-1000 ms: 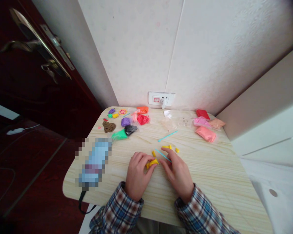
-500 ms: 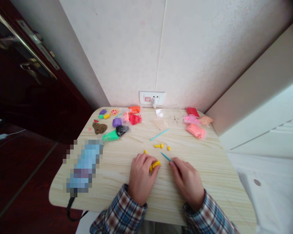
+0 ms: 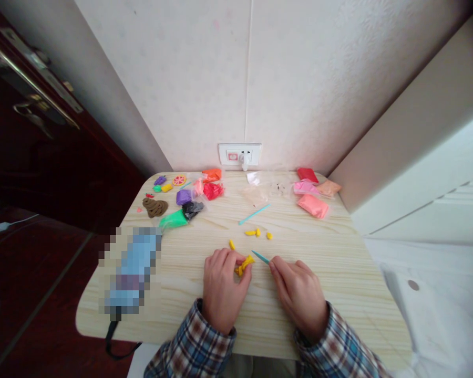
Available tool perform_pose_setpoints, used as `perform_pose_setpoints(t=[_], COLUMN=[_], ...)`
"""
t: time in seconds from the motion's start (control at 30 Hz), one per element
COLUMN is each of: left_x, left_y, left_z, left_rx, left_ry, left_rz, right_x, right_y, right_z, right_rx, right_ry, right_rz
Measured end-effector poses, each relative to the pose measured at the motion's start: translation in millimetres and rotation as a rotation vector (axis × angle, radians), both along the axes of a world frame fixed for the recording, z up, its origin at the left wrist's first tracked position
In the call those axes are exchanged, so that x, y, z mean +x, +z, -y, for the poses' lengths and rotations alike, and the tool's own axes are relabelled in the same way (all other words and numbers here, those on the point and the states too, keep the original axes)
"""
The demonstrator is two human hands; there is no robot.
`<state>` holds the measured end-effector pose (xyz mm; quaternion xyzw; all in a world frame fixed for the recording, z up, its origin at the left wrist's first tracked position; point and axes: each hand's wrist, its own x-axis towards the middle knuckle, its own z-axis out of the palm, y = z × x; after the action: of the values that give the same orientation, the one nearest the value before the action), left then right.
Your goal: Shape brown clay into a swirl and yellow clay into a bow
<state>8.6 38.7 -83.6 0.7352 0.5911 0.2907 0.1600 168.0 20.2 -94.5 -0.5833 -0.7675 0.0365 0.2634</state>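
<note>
My left hand (image 3: 219, 286) rests on the light wooden table (image 3: 339, 273) with its fingers pinched round a yellow clay piece (image 3: 245, 264). My right hand (image 3: 299, 294) is closed on a thin teal modelling tool (image 3: 260, 257) whose tip points toward the yellow clay, just short of it. Small yellow clay bits (image 3: 257, 232) lie a little beyond both hands, and one more yellow bit (image 3: 231, 244) sits near my left fingers. A second teal stick (image 3: 254, 214) lies farther back.
Bagged clay lies at the back left: green (image 3: 174, 219), black (image 3: 192, 209), purple (image 3: 183, 196), red (image 3: 213, 190), orange (image 3: 212, 175), plus a brown coil (image 3: 154, 207). Pink bags (image 3: 313, 205) sit back right. A blurred blue object (image 3: 132, 265) is at the left edge. A wall socket (image 3: 239, 154) is behind.
My right hand drew back from the yellow bits and closed on the teal tool, tip toward the clay. The left hand keeps its pinch. The camera view shifted.
</note>
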Motion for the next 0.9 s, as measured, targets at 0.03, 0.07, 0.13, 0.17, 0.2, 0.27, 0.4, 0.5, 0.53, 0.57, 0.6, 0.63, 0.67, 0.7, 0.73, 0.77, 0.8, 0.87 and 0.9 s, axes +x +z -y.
perform_pose_setpoints(t=[0.03,0.07,0.13,0.17,0.2,0.27,0.4,0.5,0.53,0.57,0.6,0.63,0.67,0.7,0.73,0.77,0.8,0.87,0.9], left_x=[0.7,1.3,2.3,2.6,2.9,3.3,3.5,3.6,3.8,4.0,4.2,4.3,4.4,4.4,4.3,4.2,4.0,3.8,3.8], left_y=[0.0,0.0,0.0,0.1,0.3,0.9,1.8,2.1,2.2,2.3,2.5,2.6,2.8,3.0,3.2,3.4,3.6,3.9,4.1], left_z=[-0.2,-0.1,0.3,0.6,0.7,0.7,0.3,0.8,1.1,1.2,1.3,1.4,1.3,1.2,1.1,0.9,0.8,0.5,0.5], left_rx=[-0.001,-0.002,-0.003,-0.008,-0.014,-0.024,-0.040,-0.046,-0.047,-0.048,-0.049,-0.050,-0.051,-0.052,-0.053,-0.053,-0.053,-0.053,-0.053], left_ry=[0.008,0.018,0.030,0.032,0.033,0.034,0.038,0.036,0.034,0.031,0.030,0.029,0.027,0.026,0.025,0.023,0.022,0.025,0.027], left_rz=[-0.001,-0.002,-0.004,-0.006,-0.010,-0.020,-0.032,-0.023,-0.018,-0.015,-0.015,-0.015,-0.018,-0.020,-0.022,-0.022,-0.021,-0.024,-0.027], right_x=[-0.7,-1.6,-3.2,-3.9,-4.5,-4.9,-4.7,-5.0,-5.1,-5.2,-5.2,-5.1,-4.7,-4.1,-3.5,-2.9,-2.5,-2.9,-3.8], right_y=[0.4,0.9,1.5,1.7,1.9,2.1,2.5,2.6,2.5,2.4,2.2,2.1,2.2,2.7,3.5,5.0,7.0,12.3,15.3], right_z=[0.6,1.1,2.0,2.3,2.5,2.6,2.5,2.3,2.3,2.3,2.2,2.1,1.8,1.3,0.7,-0.2,-1.3,-3.8,-5.0], right_rx=[0.011,0.021,0.039,0.048,0.056,0.066,0.070,0.068,0.068,0.070,0.071,0.072,0.070,0.065,0.051,0.029,-0.001,-0.077,-0.116], right_ry=[0.004,0.011,0.021,0.024,0.026,0.030,0.042,0.044,0.043,0.043,0.043,0.043,0.044,0.049,0.057,0.068,0.079,0.094,0.094], right_rz=[0.009,0.020,0.040,0.049,0.056,0.066,0.082,0.095,0.100,0.104,0.110,0.117,0.128,0.143,0.166,0.198,0.237,0.322,0.358])
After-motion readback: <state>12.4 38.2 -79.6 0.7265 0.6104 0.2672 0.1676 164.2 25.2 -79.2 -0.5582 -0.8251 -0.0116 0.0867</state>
